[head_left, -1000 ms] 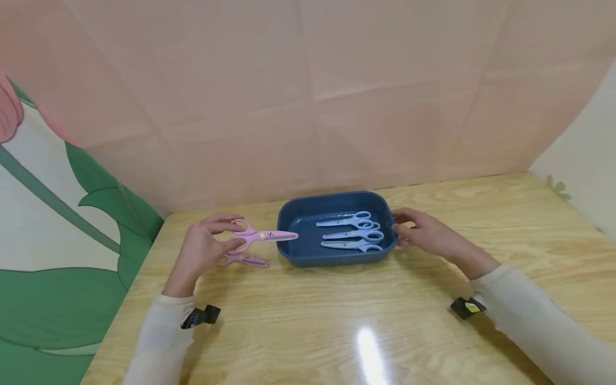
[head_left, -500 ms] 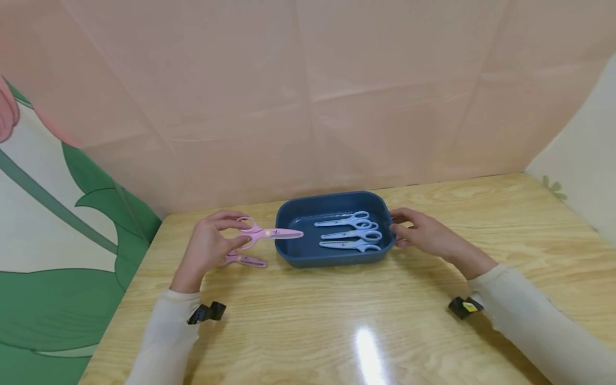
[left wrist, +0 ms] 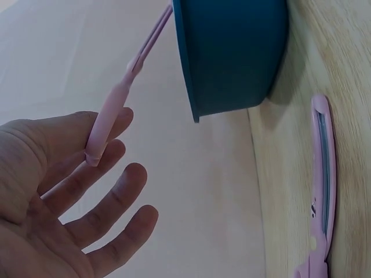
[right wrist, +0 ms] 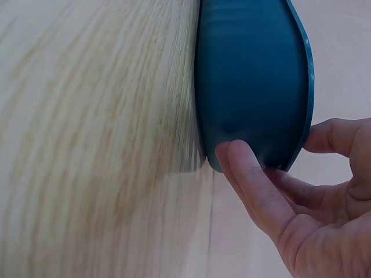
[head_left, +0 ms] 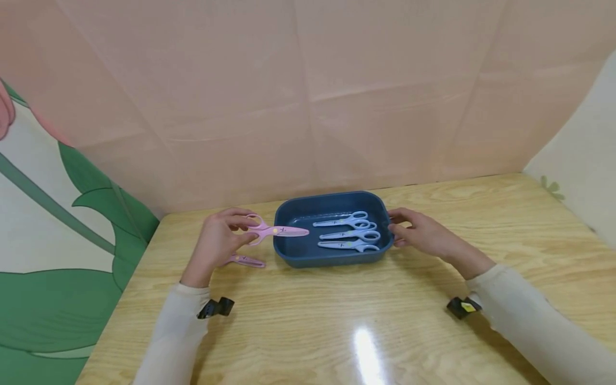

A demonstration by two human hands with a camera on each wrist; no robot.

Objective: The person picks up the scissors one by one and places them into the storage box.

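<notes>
Left hand (head_left: 218, 243) pinches pink scissors (head_left: 276, 230) by handle – blades reach over left rim of blue tray (head_left: 332, 258). Right hand (head_left: 418, 232) grips tray's right end, fingers (right wrist: 255, 179) curled on wall, thumb over rim. Three blue scissors (head_left: 348, 233) lie inside tray. Second pink scissors (head_left: 246, 261) flat on tabletop (head_left: 337, 315) – just beside left hand.

We are seeing open room in the dark blue plastic tray's (head_left: 289, 255) left half; three blue scissors (head_left: 347, 234) are filling its right.
</notes>
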